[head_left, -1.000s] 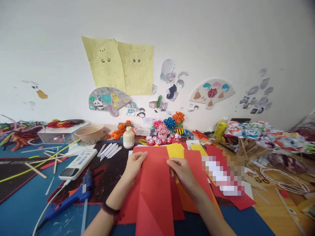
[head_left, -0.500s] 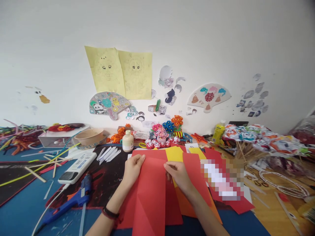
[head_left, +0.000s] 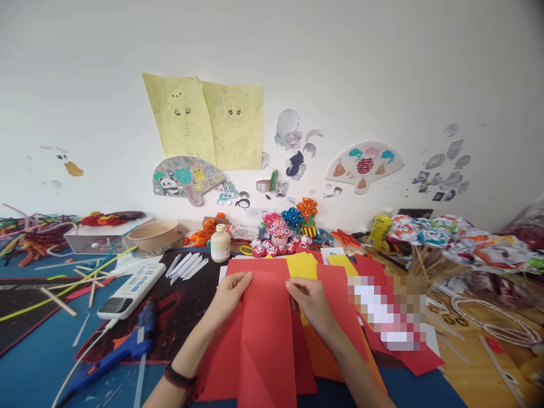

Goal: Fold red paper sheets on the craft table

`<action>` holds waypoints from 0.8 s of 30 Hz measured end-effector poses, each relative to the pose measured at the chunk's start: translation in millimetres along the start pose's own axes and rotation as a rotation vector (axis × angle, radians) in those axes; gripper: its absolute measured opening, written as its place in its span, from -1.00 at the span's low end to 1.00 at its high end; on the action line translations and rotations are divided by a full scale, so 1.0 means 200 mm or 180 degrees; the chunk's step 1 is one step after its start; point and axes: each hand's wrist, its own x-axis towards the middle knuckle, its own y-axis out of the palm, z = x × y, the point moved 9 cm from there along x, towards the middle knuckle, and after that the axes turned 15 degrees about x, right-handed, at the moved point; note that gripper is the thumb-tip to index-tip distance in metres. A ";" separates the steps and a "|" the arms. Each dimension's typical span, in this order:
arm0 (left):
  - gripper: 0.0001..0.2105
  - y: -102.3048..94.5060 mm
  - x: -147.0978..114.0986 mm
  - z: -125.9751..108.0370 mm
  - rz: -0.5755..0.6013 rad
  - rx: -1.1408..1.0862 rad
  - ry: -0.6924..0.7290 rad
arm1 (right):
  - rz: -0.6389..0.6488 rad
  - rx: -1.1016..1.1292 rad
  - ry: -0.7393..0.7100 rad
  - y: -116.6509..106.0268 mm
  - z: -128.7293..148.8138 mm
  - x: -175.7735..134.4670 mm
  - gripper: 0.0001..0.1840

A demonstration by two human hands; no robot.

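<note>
A folded red paper sheet (head_left: 267, 323) lies in front of me on a pile of red, orange and yellow sheets. My left hand (head_left: 229, 294) pinches its upper left corner, fingers closed on the edge. My right hand (head_left: 310, 300) grips the upper right corner of the same folded sheet. A yellow sheet (head_left: 302, 265) sticks out beyond the red one at the far side. Diagonal creases show in the lower part of the red paper.
A blue glue gun (head_left: 117, 351) and a white box (head_left: 131, 283) lie to the left on a dark mat. A small white bottle (head_left: 220, 243), a bowl (head_left: 156, 234) and paper flowers (head_left: 289, 224) stand along the wall. Pinwheels on sticks (head_left: 450, 238) pile up at the right.
Both hands keep their hold on the red sheet's top corners. The camera view dipped and rose slightly; the paper has barely shifted.
</note>
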 end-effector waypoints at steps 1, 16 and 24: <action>-0.49 0.02 -0.01 0.01 0.0133 -0.0080 -0.0052 | -0.0032 -0.0006 -0.0010 -0.01 0.00 0.00 -0.52; -0.51 0.04 -0.14 -0.11 0.0261 -0.0124 -0.0101 | -0.0220 0.0059 -0.0043 -0.04 0.06 -0.02 -0.50; -0.48 -0.02 -0.16 -0.06 -0.0277 0.0213 -0.0095 | -0.0168 0.0132 0.0030 -0.03 0.08 -0.03 -0.52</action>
